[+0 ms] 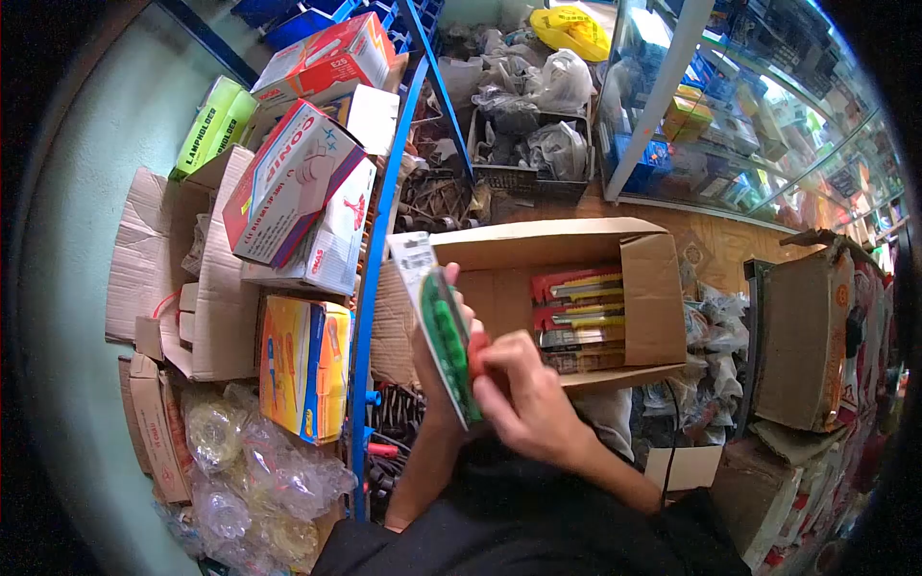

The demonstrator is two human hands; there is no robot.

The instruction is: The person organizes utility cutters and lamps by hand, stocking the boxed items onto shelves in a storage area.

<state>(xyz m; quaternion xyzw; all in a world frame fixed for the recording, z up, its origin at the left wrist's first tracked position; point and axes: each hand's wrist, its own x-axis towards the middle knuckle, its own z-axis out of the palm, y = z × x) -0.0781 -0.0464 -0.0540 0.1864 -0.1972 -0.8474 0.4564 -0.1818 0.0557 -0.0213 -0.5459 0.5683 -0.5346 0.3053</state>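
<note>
My left hand (432, 389) is closed around a flat carded package (415, 257), held upright and tilted over my lap. Its white card carries a barcode at the top, and a green item (444, 331) shows along its front. My right hand (538, 403) is at the package's right edge, thumb and fingers closed on a small red thing (477, 351), blurred so that I cannot tell its kind. Beyond my hands an open cardboard box (519, 230) holds several carded cutter knives (581, 312) with red and yellow colours.
A blue shelf post (375, 278) rises at left, beside stacked cartons (298, 182) and plastic-wrapped coils (221, 437). A black crate (533, 178) of bags stands behind the box. At right are a glass display case (749, 134) and another cardboard carton (797, 336).
</note>
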